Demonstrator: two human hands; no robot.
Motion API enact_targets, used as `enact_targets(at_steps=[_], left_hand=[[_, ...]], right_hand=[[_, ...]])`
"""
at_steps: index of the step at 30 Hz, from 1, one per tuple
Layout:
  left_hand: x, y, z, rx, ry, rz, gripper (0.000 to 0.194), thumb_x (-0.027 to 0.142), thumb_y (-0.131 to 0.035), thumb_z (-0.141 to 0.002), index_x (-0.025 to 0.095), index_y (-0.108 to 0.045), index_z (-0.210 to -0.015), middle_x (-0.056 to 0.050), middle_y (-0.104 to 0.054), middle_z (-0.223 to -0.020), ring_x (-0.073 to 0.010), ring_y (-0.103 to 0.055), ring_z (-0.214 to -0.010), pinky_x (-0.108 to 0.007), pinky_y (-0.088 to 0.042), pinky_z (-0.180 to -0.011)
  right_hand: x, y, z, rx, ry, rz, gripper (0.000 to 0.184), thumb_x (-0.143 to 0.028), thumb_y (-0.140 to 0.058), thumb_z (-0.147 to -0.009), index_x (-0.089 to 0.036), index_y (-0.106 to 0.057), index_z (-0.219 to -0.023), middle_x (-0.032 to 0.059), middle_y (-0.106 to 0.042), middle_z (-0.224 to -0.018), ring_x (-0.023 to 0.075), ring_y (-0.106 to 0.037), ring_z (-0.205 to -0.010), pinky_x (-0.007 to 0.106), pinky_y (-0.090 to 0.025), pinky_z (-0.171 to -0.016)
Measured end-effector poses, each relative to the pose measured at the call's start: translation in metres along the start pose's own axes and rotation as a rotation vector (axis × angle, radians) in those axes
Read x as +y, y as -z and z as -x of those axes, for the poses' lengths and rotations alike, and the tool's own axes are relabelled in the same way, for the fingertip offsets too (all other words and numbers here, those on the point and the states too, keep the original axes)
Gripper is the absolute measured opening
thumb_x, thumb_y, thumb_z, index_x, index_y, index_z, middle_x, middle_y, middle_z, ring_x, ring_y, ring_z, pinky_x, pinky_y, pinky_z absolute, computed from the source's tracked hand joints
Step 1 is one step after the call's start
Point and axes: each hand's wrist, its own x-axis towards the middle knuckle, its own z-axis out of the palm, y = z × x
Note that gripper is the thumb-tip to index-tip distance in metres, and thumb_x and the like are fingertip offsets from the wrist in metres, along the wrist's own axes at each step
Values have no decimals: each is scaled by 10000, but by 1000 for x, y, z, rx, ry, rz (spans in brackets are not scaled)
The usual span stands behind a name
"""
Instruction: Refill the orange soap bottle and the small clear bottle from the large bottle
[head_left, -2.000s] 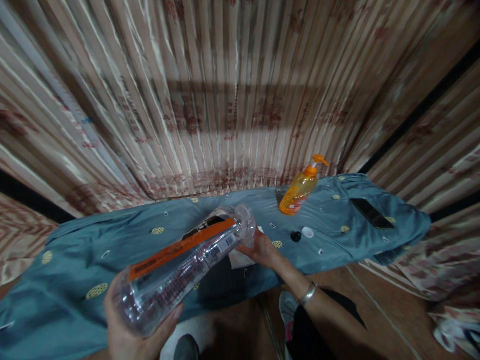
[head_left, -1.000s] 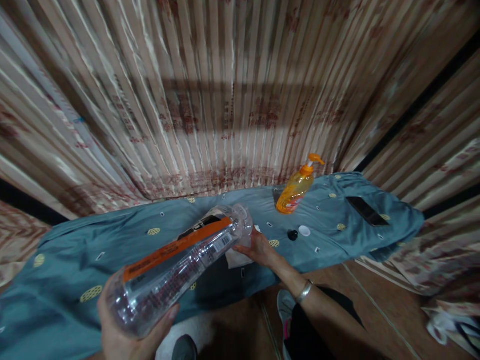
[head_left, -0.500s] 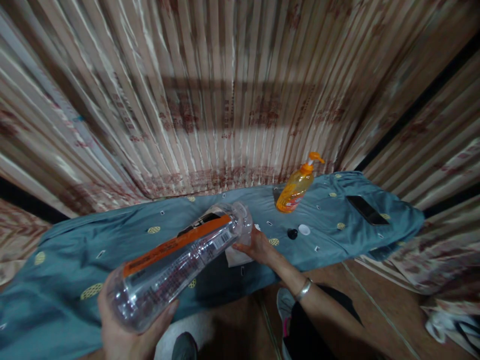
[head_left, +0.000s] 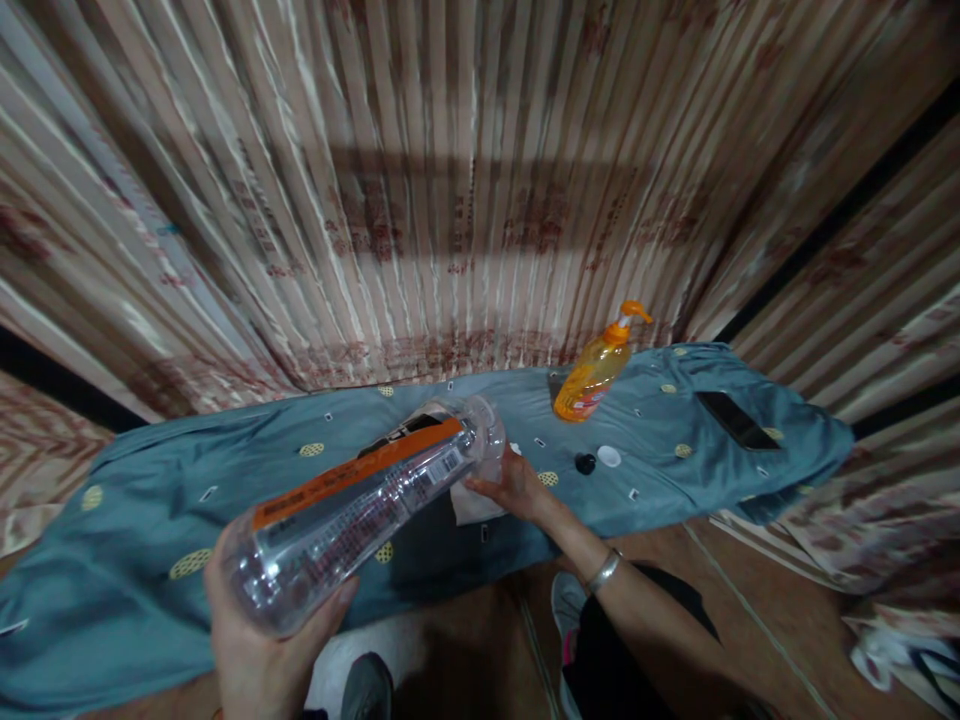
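Note:
My left hand (head_left: pixel 259 665) grips the base of a large clear plastic bottle (head_left: pixel 360 505) with an orange and black label, held on its side with its neck pointing away from me. My right hand (head_left: pixel 517 487), with a silver bangle on the wrist, is closed at the bottle's neck, fingers pressed on a white cloth or tissue (head_left: pixel 472 505) that lies under it on the blue-covered table (head_left: pixel 150 540). What the fingertips pinch is partly hidden by the bottle.
An orange pump bottle (head_left: pixel 594 372) stands at the back right. A black cap (head_left: pixel 585 463) and a white cap (head_left: pixel 609 456) lie near it, with a dark phone (head_left: pixel 735 420) further right. Striped curtains hang behind; my shoes and brown floor show below.
Almost nothing differs: both hands keep their hold, and the bottle has shifted only slightly as my head moved.

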Motion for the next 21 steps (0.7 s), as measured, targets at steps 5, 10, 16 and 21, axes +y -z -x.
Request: enact_targets(at_steps=[5,10,16,21], left_hand=[[6,-1,1,36,14,-24,952,528,-894,-533,242,-540,-1370,-150,-563,-1378,-455,-533,-1305,-651,-417,-1129],[11,-1,2,0,32,37,901,453,-895,-585,246,-529,-1382,-138,-565,-1342,-421,-562,-1260,-641,-429,-1116],[9,-2,0,-26,7,80,914,441,-907,-593,243,-518,-1396,-159,-550,-1407,-447,-515,-1344,-654,-355,-1168],[6,-2,0,-37,-11,106,914,407,-908,-609,259,-504,-1414,-149,-539,-1433,-433,-497,-1379,-635,-324,-1198]], right_hand=[[5,-2,0,21,37,-14,758,-290,-820,-798,-254,-477,-1473,114,-682,-1389,332,-671,-1277,561,-538,-1097],[2,0,-1,5,19,11,749,-285,-818,-795,-238,-480,-1462,126,-694,-1366,330,-674,-1268,527,-539,-1092],[3,0,-2,-7,-9,38,779,-305,-817,-782,-243,-470,-1475,112,-689,-1367,335,-676,-1264,521,-541,-1078],[6,-2,-3,20,9,38,800,-294,-821,-771,-249,-464,-1485,121,-702,-1343,363,-698,-1217,579,-557,-1041]])
